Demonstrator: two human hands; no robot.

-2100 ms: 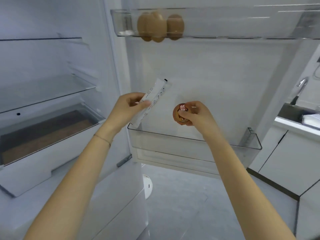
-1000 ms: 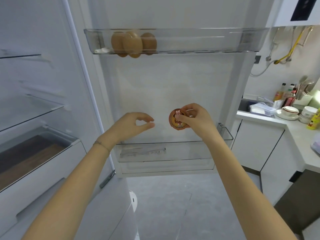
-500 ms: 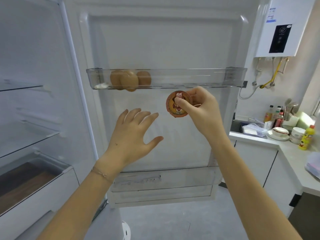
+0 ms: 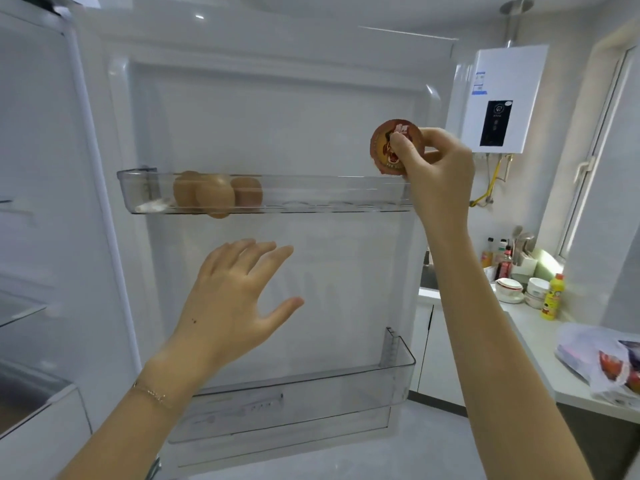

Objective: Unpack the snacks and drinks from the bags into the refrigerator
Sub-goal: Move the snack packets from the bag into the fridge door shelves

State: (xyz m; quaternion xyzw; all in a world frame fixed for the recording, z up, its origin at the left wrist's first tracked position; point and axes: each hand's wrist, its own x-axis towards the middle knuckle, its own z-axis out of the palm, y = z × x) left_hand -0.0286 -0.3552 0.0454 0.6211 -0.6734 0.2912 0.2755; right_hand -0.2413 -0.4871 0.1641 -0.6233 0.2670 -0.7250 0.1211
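One cup [image 4: 382,151], right grip [image 4: 440,168], above shelf rim [image 4: 311,177]

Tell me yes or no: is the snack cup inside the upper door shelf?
No, the right hand holds the snack cup above the upper door shelf.

We are in a small home kitchen. We face an open refrigerator door [image 4: 277,116] whose clear shelf [image 4: 329,197] holds brown eggs [image 4: 214,195]. To our right, a white water heater [image 4: 502,91] hangs on the wall above a pale counter [image 4: 530,337] carrying bowls [image 4: 509,289], sauce bottles [image 4: 498,258], a yellow bottle [image 4: 552,297] and a filled plastic bag [image 4: 602,365]. White cabinets [image 4: 436,358] sit below the counter, and a window [image 4: 595,150] stands beside it.
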